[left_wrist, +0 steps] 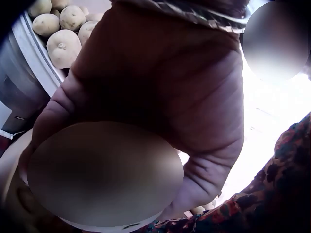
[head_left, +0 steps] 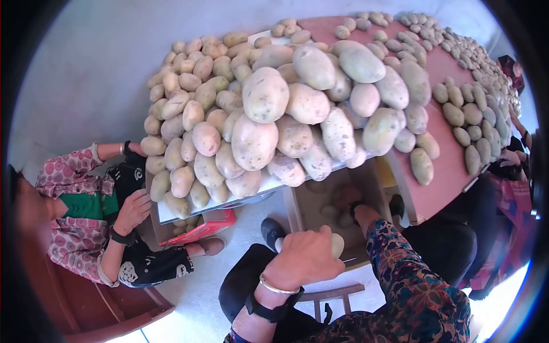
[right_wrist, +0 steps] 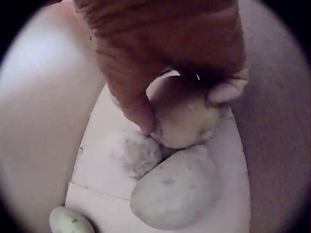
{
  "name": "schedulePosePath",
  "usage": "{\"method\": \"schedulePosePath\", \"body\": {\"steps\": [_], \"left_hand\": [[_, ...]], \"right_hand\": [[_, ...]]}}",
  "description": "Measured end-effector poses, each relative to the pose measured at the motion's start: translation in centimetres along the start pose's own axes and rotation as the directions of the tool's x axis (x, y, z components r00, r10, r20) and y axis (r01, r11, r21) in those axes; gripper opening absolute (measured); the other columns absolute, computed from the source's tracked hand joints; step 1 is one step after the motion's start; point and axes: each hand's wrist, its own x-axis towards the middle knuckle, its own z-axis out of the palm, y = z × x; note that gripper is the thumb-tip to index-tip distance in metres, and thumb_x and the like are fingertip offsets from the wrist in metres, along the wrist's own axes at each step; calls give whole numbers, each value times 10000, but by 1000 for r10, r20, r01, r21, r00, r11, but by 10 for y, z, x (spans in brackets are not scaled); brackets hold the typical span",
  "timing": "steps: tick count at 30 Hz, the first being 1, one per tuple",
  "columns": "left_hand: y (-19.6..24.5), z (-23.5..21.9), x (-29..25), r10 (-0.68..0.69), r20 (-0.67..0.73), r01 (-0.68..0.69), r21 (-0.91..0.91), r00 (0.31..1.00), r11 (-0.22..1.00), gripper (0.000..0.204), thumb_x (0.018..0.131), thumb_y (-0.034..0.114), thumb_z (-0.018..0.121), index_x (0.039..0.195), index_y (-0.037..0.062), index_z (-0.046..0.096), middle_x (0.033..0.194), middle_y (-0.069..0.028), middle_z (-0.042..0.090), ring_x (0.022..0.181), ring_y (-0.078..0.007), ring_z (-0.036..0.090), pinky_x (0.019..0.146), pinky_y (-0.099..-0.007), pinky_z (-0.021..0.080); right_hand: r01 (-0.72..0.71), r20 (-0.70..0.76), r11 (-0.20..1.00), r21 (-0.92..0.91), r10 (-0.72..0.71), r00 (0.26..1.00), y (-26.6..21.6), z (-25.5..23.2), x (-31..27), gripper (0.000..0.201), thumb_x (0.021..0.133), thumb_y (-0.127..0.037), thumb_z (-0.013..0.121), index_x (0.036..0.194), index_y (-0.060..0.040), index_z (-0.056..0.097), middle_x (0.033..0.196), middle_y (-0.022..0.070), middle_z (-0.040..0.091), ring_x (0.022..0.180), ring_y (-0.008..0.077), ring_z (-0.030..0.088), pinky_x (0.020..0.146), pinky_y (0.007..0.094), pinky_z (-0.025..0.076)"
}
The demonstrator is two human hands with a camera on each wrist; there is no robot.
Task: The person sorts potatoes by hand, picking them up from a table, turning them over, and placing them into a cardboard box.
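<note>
My left hand (head_left: 303, 257) is held low in front of the table, its fingers curled round a potato (head_left: 337, 245). In the left wrist view the hand (left_wrist: 160, 92) spans that potato, whose surface is blurred. Down inside a cardboard box (head_left: 294, 208) is my right hand (head_left: 347, 197). The right wrist view shows this hand (right_wrist: 170, 43) gripping a potato (right_wrist: 182, 119) between thumb and fingers. Right beside the held potato lie a larger potato (right_wrist: 175, 189) and a smaller one (right_wrist: 138, 153) on the box floor.
A big heap of potatoes (head_left: 266, 94) covers the table's near end. More potatoes lie on the reddish tabletop (head_left: 440, 194) to the right. A person (head_left: 74, 211) sits at the left beside a red-sided box (head_left: 200, 228); others sit at the far right.
</note>
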Motion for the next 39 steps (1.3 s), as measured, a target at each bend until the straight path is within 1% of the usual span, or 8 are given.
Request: {"method": "schedulePosePath", "body": {"steps": [12,18,21,23,29,33,35,39], "left_hand": [[-4,-14,1,242,-156,-269,-185,958,945,432,759,362,629,970,-15,608,917,-232,663,890,-382,645,771,-421,495],[-5,-10,-12,213,-293,-325,-415,932,850,485,791,346,639,1096,-30,608,938,-118,643,865,-216,597,793,-333,479],[-20,4,-4,105,-332,-329,-743,937,583,511,816,361,618,1117,-51,604,941,-77,632,816,-177,604,746,-292,488],[-5,5,-19,68,-360,-348,-809,930,474,535,817,376,617,1136,-54,595,908,-92,630,768,-178,617,690,-291,502],[8,24,-52,138,-312,-341,-861,940,378,604,826,401,609,1198,-72,555,901,-151,650,729,-235,659,593,-347,539],[-2,54,-39,113,-263,-277,-951,958,134,631,816,399,601,1218,-84,538,919,-181,657,728,-277,665,590,-363,543],[-2,55,-35,88,-270,-282,-942,959,180,621,811,380,592,1223,-82,537,921,-193,656,734,-295,661,606,-360,539],[7,53,-31,92,-351,-358,-929,932,90,605,813,375,571,1213,-77,541,911,-220,655,742,-304,654,667,-364,535]], "right_hand": [[176,132,975,137,-194,972,-42,-135,-172,522,701,-483,715,982,-43,736,1020,154,720,934,326,698,780,434,550],[352,-86,870,346,-345,935,-17,-226,-272,744,653,-490,750,1139,41,562,1014,210,685,935,316,680,794,399,537],[410,-207,803,433,-354,912,18,-258,-299,705,666,-493,775,1120,11,585,998,177,673,919,254,668,805,368,527],[407,-296,567,717,-281,913,40,-278,-329,690,689,-466,787,1154,1,583,1028,135,665,946,204,652,831,343,518],[419,-473,342,841,92,876,115,-292,-286,729,718,-375,797,1259,27,519,1111,130,640,1015,205,631,879,322,504],[416,-535,357,836,367,761,138,-305,-255,756,686,-401,789,1254,24,528,1174,186,644,1078,274,638,915,353,507],[206,-587,636,743,473,657,137,-313,-249,754,669,-392,792,1284,-42,533,1205,185,621,1138,326,593,949,409,484],[165,-663,736,656,458,592,137,-307,-225,756,656,-393,792,1308,-109,535,1218,180,591,1185,354,539,970,459,456]]}}
